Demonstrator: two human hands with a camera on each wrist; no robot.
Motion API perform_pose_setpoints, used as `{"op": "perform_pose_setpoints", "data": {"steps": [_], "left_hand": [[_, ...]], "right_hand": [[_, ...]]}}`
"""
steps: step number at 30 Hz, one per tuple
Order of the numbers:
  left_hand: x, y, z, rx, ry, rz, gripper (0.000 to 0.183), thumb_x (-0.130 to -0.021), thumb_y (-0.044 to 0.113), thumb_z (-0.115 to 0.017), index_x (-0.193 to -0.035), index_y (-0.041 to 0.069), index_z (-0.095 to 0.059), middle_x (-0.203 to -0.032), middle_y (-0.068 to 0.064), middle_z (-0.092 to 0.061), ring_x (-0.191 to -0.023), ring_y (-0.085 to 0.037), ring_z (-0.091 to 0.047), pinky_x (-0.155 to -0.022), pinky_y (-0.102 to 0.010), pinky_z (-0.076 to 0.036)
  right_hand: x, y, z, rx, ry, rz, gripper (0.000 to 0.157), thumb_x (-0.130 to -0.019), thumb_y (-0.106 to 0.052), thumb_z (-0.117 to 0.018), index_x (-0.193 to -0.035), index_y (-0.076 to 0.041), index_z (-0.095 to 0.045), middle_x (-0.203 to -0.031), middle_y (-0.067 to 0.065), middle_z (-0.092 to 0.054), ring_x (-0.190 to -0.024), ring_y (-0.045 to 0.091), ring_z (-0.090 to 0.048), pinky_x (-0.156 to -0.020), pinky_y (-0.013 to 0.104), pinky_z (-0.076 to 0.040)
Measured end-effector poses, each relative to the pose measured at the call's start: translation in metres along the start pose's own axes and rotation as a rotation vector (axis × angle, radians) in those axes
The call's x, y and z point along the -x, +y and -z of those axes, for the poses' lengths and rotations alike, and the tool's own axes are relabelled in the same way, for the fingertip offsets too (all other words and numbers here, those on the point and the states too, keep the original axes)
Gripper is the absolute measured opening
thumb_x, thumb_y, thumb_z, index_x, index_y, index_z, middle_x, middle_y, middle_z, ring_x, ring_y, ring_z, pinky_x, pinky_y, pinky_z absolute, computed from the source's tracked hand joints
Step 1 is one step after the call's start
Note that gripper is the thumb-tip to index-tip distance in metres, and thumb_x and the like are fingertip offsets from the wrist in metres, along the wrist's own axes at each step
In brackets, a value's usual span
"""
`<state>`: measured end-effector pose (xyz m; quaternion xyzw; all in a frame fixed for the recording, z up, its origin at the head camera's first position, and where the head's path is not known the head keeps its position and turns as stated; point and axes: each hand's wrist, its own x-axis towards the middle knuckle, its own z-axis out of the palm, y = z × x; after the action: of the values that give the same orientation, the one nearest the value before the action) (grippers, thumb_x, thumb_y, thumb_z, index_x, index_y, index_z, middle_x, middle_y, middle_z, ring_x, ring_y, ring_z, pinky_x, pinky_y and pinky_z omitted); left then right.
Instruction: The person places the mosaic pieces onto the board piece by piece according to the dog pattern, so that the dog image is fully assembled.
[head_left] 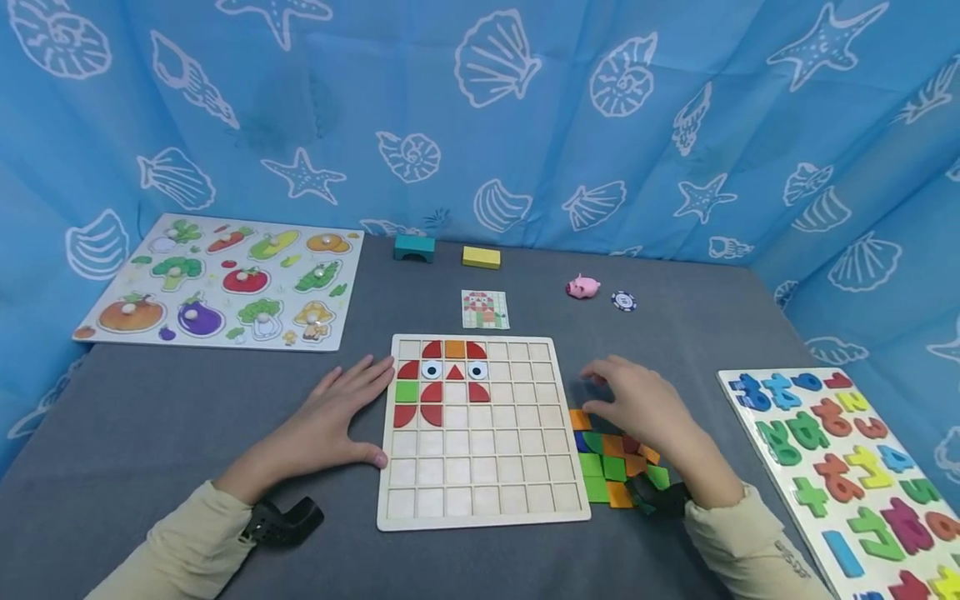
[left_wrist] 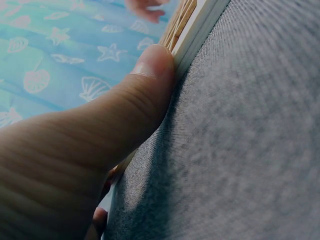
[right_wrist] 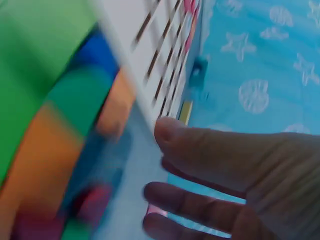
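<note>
A wooden grid board lies on the grey cloth; red quarter-round tiles, an orange square, a green square, a red triangle and two eye tiles fill part of its upper left. My left hand rests at the board's left edge, fingers spread, and its thumb touches the side in the left wrist view. Beyond the right edge, my right hand hovers over loose coloured tiles. Its thumb and fingers are apart, and nothing shows between them in the right wrist view. The wrist partly hides the tiles.
Behind the board lies a small picture card. Farther back are a teal block, a yellow block, a pink pig and a poker chip. A vegetable puzzle lies left, a number puzzle right.
</note>
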<state>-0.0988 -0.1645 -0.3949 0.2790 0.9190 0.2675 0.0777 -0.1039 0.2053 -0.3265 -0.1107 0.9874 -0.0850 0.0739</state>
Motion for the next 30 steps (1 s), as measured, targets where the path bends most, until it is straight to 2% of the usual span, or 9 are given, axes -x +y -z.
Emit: {"op": "perform_pose_setpoints", "data": {"steps": [4, 8, 11, 15, 18, 23, 26, 30], "left_hand": [[0.001, -0.002, 0.001, -0.008, 0.004, 0.0, 0.109, -0.057, 0.067, -0.064, -0.142, 0.013, -0.021, -0.149, 0.001, -0.015, -0.136, -0.026, -0.007, -0.105, -0.051, -0.004], [0.003, -0.004, 0.0, -0.013, 0.008, 0.007, 0.11, -0.057, 0.069, -0.063, -0.142, 0.014, -0.021, -0.149, 0.001, -0.015, -0.136, -0.026, -0.007, -0.104, -0.052, -0.004], [0.004, -0.003, -0.001, -0.009, 0.009, 0.013, 0.11, -0.056, 0.069, -0.063, -0.142, 0.014, -0.021, -0.149, 0.001, -0.015, -0.136, -0.026, -0.008, -0.104, -0.052, -0.004], [0.004, -0.002, -0.002, -0.01, 0.009, 0.015, 0.111, -0.056, 0.069, -0.063, -0.142, 0.014, -0.022, -0.149, 0.001, -0.016, -0.136, -0.026, -0.008, -0.104, -0.052, -0.004], [0.003, -0.002, -0.003, -0.012, 0.008, 0.016, 0.11, -0.056, 0.07, -0.062, -0.142, 0.014, -0.022, -0.149, 0.001, -0.016, -0.136, -0.026, -0.008, -0.104, -0.052, -0.004], [0.001, -0.001, -0.002, -0.01, 0.004, 0.011, 0.11, -0.057, 0.069, -0.063, -0.142, 0.014, -0.021, -0.149, 0.001, -0.016, -0.136, -0.026, -0.008, -0.104, -0.052, -0.004], [0.0, -0.001, -0.002, -0.012, 0.002, 0.008, 0.109, -0.057, 0.069, -0.062, -0.142, 0.014, -0.021, -0.149, 0.001, -0.015, -0.136, -0.026, -0.008, -0.105, -0.052, -0.004], [0.0, -0.001, -0.002, -0.012, 0.004, 0.005, 0.109, -0.057, 0.069, -0.063, -0.142, 0.014, -0.021, -0.149, 0.001, -0.015, -0.136, -0.026, -0.008, -0.105, -0.052, -0.004]], "right_hand": [[0.008, 0.019, 0.0, 0.033, -0.079, -0.087, 0.034, -0.073, -0.028, -0.073, -0.101, -0.011, -0.063, -0.088, 0.004, -0.059, -0.075, 0.019, -0.051, -0.064, 0.038, -0.046], [0.008, 0.022, -0.005, 0.048, -0.108, -0.104, 0.026, -0.074, -0.025, -0.072, -0.095, -0.013, -0.064, -0.085, 0.002, -0.059, -0.07, 0.017, -0.049, -0.062, 0.035, -0.046], [0.008, 0.02, -0.01, 0.057, -0.083, -0.068, 0.02, -0.075, -0.017, -0.071, -0.093, -0.013, -0.064, -0.084, 0.001, -0.06, -0.069, 0.016, -0.049, -0.063, 0.035, -0.047], [0.005, 0.019, -0.016, 0.068, -0.037, 0.043, 0.017, -0.074, -0.007, -0.069, -0.089, -0.014, -0.065, -0.083, 0.0, -0.056, -0.07, 0.016, -0.048, -0.065, 0.035, -0.047], [0.003, 0.02, -0.017, 0.073, -0.029, 0.087, 0.02, -0.074, -0.009, -0.07, -0.092, -0.015, -0.064, -0.086, 0.0, -0.056, -0.075, 0.017, -0.049, -0.068, 0.037, -0.046], [0.003, 0.021, -0.013, 0.079, -0.052, -0.001, 0.031, -0.073, -0.024, -0.072, -0.101, -0.013, -0.062, -0.091, 0.001, -0.058, -0.079, 0.018, -0.05, -0.07, 0.04, -0.046], [0.003, 0.021, -0.012, 0.074, -0.063, -0.036, 0.027, -0.074, -0.027, -0.072, -0.096, -0.013, -0.064, -0.086, 0.001, -0.057, -0.074, 0.018, -0.05, -0.066, 0.038, -0.046], [0.004, 0.02, -0.011, 0.064, -0.059, -0.035, 0.023, -0.075, -0.027, -0.07, -0.092, -0.013, -0.064, -0.083, 0.0, -0.056, -0.07, 0.016, -0.049, -0.063, 0.035, -0.045]]}}
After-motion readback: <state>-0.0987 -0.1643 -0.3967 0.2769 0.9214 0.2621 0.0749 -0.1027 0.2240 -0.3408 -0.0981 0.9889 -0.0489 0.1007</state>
